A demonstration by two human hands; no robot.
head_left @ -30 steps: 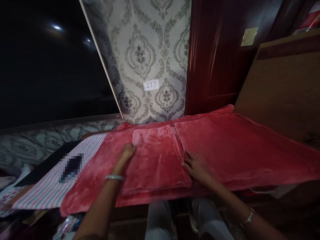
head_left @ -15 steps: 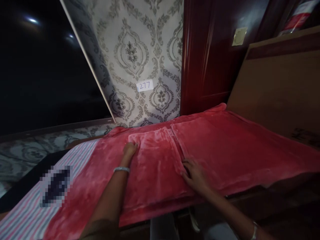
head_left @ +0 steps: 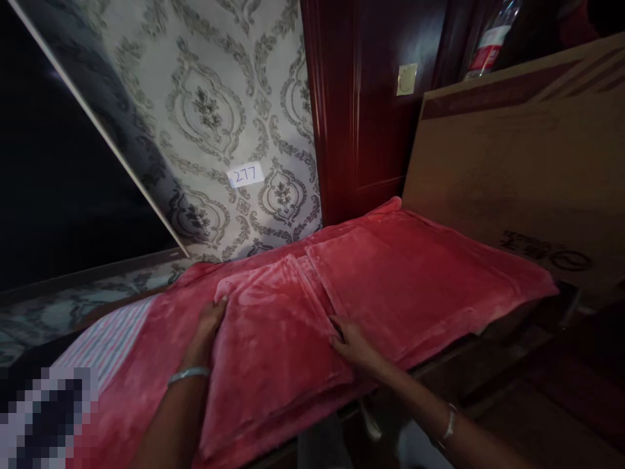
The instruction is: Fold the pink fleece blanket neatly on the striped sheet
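I see the pink blanket (head_left: 415, 273) spread to the table's (head_left: 434, 372) front edge. My left hand (head_left: 209, 322) pinches the folded section's (head_left: 273, 339) left side; whether my right hand (head_left: 355, 345), opposite, grips, I can't tell. Uneven tugging could skew the layers or drag cloth overboard.

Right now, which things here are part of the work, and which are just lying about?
In hand:
- red plush blanket, a folded section between the hands
- left hand and right hand, at that section's opposite sides

Apparently just around:
- striped cloth
- cardboard box
- red-and-white-labelled bottle
- "277" paper label, on the wall
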